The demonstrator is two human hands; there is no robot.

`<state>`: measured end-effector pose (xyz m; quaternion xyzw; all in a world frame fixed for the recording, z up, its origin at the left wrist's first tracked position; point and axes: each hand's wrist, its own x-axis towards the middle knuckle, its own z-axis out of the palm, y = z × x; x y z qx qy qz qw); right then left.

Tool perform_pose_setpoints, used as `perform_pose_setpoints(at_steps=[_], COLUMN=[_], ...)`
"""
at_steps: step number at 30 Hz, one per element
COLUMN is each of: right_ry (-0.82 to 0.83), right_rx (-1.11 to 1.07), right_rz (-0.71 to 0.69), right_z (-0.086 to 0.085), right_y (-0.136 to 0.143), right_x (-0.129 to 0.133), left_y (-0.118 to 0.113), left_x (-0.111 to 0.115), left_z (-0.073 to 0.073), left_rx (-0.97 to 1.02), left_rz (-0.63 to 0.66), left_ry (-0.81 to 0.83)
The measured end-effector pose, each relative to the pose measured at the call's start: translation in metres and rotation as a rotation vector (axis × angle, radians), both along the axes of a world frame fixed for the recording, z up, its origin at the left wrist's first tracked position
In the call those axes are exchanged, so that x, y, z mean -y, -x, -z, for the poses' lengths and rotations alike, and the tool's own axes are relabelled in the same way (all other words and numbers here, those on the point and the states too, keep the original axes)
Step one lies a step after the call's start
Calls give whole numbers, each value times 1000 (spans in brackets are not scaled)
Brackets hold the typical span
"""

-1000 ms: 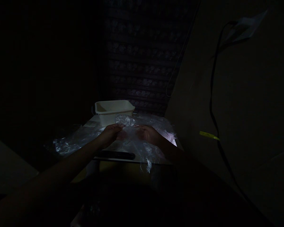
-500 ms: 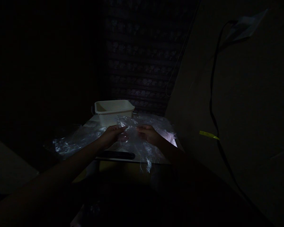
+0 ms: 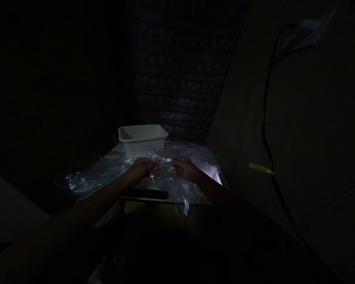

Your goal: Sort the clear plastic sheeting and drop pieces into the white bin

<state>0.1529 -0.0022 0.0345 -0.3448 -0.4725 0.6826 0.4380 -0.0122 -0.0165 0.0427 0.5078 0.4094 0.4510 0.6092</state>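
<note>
Both hands hold a clear plastic bag (image 3: 165,167) over the small table. My left hand (image 3: 140,170) pinches its left side between thumb and fingers. On its right side, my right hand (image 3: 185,167) grips with the thumb on top. The film between them is crumpled and catches the light; its lower end trails toward the table's front edge. Just below my left hand lies a long black object (image 3: 149,193), its kind unclear in the dark. A cream plastic tub (image 3: 144,146) stands right behind my hands.
More clear plastic (image 3: 88,179) lies on the table's left side, hanging over the edge. Further plastic (image 3: 192,150) covers the back right, near a bright glowing patch (image 3: 213,173). On the right wall hangs a black cable (image 3: 266,118) with a yellow tag (image 3: 260,168).
My hands stay in nearly the same place. The plastic between them has shifted slightly, with a brighter crease now showing between the thumbs.
</note>
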Motion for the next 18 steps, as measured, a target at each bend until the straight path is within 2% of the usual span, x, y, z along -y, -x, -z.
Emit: perform_pose_setpoints(at_steps=[7,18], right_ry=[156,-115], right_rx=[6,90], right_rz=[-115,48], right_z=[-5,-1], right_y=[-4,3], right_x=[-1,3], left_y=[0,-2], left_x=[0,-1], left_z=[0,3], left_rx=[21,43], left_rz=[8,71], left_ry=[-12,36])
